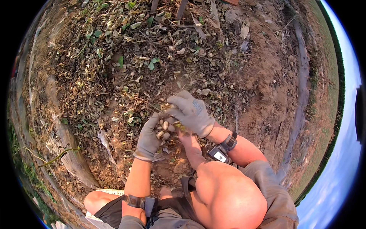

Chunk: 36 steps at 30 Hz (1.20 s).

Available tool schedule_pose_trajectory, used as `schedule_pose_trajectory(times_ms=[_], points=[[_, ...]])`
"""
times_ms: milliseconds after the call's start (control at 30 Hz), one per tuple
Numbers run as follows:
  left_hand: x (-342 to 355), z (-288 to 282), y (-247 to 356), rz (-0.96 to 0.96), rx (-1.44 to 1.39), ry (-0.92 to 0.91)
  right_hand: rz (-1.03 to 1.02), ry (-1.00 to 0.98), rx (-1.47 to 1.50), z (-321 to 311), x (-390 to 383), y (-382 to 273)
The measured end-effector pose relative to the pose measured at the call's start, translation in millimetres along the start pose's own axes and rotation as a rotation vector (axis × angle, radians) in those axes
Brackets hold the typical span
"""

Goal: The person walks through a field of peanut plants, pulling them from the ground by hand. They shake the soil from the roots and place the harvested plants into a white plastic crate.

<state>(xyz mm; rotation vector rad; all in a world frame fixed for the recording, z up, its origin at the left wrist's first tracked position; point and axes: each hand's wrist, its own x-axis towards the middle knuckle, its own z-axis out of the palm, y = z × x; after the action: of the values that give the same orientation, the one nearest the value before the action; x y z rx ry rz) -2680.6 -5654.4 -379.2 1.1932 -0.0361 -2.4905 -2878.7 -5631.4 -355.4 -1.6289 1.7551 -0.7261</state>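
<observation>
My left hand [149, 138], in a dusty pale work glove, is cupped around a cluster of peanuts [165, 125], tan and still in their shells. Close above the cluster is my right hand [190, 113], gloved the same way, its fingers bent toward the left hand's fingertips. Something small and yellowish shows at the right fingertips, too small to name. My right palm faces down and hides part of what lies beneath it. Both hands are low over the ground, in front of my bare right leg [191, 149].
Dry leaves and stems [148, 49] litter the brown soil, with a few green leaves among them. Strips of plastic sheeting [303, 72] run along the right side, and another strip [72, 160] lies at left. Wooden legs [181, 9] stand at the far edge.
</observation>
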Motion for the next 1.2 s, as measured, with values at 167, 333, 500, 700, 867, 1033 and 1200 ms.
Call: schedule_pose_trajectory(times_ms=[167, 333, 500, 700, 867, 1033, 1200], points=[[14.5, -20.2, -14.4, 0.062, -0.216, -0.22, -0.254, -0.234, 0.038, -7.2, 2.4, -14.6], [-6.0, -3.9, -3.2, 0.033, -0.079, -0.03, 0.116, 0.169, -0.124, -12.3, 18.4, 82.1], [-9.3, -0.3, -9.6, 0.191, 0.306, 0.094, 0.472, 0.224, -0.143, -13.7, -10.7, 143.6], [-10.4, -14.6, -3.0, 0.12, 0.215, -0.036, 0.566, -0.009, -0.216, -26.3, -39.8, 134.1], [-13.0, -15.3, -0.7, 0.027, 0.049, -0.048, 0.294, 0.395, -0.121, -47.4, -0.1, 113.3], [-7.2, -13.1, -6.0, 0.053, -0.018, -0.048, 0.34, 0.102, -0.444, -9.0, 39.5, 136.0], [-12.5, -17.9, 2.9, 0.056, -0.045, -0.007, 0.488, -0.169, -0.303, -13.3, 37.0, 126.3]])
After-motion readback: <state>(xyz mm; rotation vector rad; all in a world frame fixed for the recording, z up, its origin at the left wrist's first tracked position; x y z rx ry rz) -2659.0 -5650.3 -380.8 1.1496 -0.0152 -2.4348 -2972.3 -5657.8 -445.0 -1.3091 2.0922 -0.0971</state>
